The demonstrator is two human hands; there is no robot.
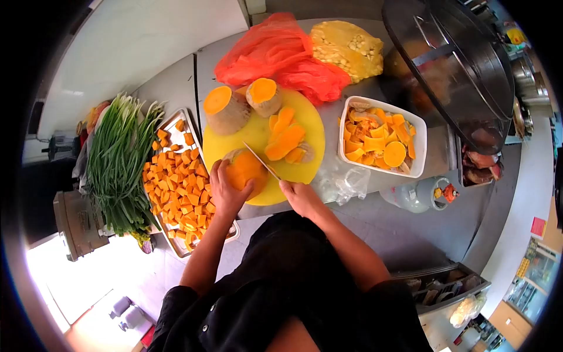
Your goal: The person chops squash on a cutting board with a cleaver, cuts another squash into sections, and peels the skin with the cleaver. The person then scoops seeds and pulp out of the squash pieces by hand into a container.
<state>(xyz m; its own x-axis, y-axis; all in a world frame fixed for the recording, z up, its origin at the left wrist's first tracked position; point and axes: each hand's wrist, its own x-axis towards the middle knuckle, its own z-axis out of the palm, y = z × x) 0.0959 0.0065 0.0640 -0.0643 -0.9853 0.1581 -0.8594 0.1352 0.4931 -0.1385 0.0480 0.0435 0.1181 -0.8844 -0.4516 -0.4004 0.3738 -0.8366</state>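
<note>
My left hand [230, 189] is closed around the left side of a partly peeled pumpkin piece [244, 169] on the round yellow cutting board [314, 126]. In my right hand [300, 198] is the handle of a knife [262, 161], its blade lying along the pumpkin's upper right side. Whether the edge has cut in, I cannot tell. Two unpeeled pumpkin chunks [226, 111] with orange cut tops stand at the back of the board. Several orange slices of peel [286, 141] lie right of the knife.
Left, a metal tray [171, 233] holds pumpkin cubes [179, 185], beside long green onions [117, 170]. Right stands a white tub [417, 167] of pumpkin scraps, with a clear plastic bag [353, 183] before it. Behind are a red bag [267, 50], a yellow bag [349, 47] and a large dark pot lid [463, 64].
</note>
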